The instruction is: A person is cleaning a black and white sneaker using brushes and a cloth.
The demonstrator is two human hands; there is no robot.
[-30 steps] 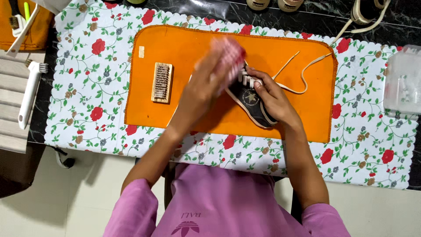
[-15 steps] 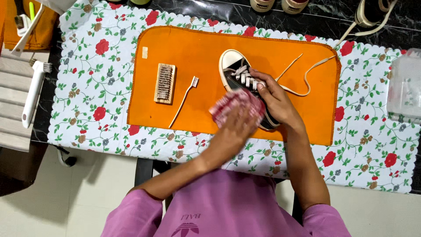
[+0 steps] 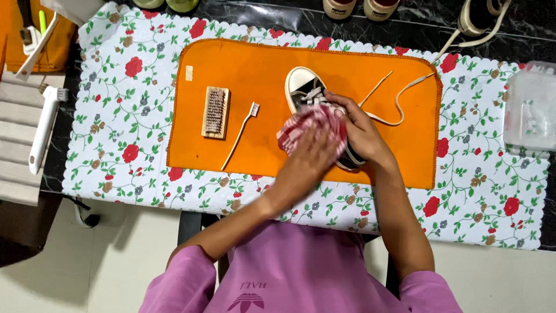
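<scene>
Wiping is the step we judge to be in hand: our left hand has its fingers closed on a red-and-white checked cloth and presses it against the side of a black sneaker with a white toe cap. Our right hand lies over the middle and heel of the sneaker, fingers wrapped around it to hold it steady, so most of the shoe is hidden and only the toe end shows clearly. The sneaker lies on an orange mat, toe pointing away from us, near the mat's centre. A loose white shoelace trails on the mat just to the right of our hands, apart from the shoe as far as we can tell.

To the left on the mat rest a wooden scrubbing brush and, just beside it, a white toothbrush, both untouched and well apart from the sneaker. The mat sits on a floral tablecloth; a clear plastic box stands at its right edge.

The next move, we judge, calls for a firm hold with the right hand while the cloth travels along the sneaker's side, and probably turning the shoe to reach the parts now covered.
</scene>
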